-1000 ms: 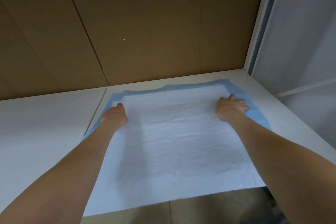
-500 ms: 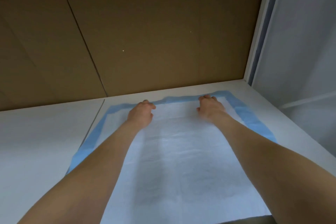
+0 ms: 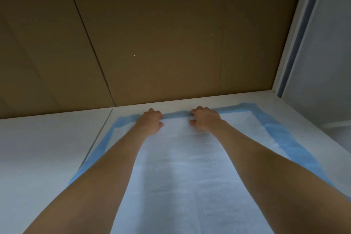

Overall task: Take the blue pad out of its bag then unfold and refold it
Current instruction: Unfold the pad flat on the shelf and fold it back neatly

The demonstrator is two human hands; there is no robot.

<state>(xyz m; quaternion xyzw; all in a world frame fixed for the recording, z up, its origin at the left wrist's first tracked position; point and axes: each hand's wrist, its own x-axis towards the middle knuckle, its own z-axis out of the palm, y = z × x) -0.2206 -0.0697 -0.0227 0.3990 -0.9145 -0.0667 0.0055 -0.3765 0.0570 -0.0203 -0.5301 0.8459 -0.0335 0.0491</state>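
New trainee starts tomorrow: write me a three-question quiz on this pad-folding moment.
1. True or false: the blue pad lies spread open on the white surface.
2. Where do the left hand and right hand grip the pad? A near edge; B far edge; C side corners.
3. Fill in: the pad's middle is ____, framed by a blue border.
Key: 1 true; 2 B; 3 white.

You have one blue pad [image 3: 190, 167] under your two hands, left hand [image 3: 150, 122] and right hand [image 3: 206, 120], each gripping its far edge. Two white tabletops, one [image 3: 47, 148] left of your left hand, one [image 3: 281, 108] beneath the pad. One cardboard wall [image 3: 171, 43] beyond your fingers.
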